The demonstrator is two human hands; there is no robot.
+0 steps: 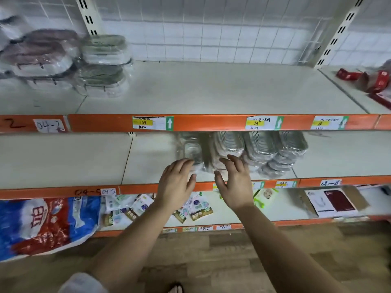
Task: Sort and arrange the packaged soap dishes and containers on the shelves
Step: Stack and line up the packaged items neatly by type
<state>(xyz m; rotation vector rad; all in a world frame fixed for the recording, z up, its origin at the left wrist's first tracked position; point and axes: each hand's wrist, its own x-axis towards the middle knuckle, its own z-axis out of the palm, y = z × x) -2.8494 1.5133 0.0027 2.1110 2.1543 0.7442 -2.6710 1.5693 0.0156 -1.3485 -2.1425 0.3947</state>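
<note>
Packaged soap dishes [254, 149] stand on edge in a leaning row on our middle shelf [63, 159], just under the orange rail with its price labels [152, 123]. At the row's left end sits a clear container pack [190, 150]. Our left hand [176, 180] and right hand [233, 182] reach in side by side, a gap between them, fingers spread and relaxed, holding nothing. Blur hides whether the fingertips touch the wrapping. More wrapped dishes [103, 64] are stacked at the left of the upper shelf [211, 89], beside brownish ones [40, 53]. Small packets [135, 208] lie on the shelf below.
</note>
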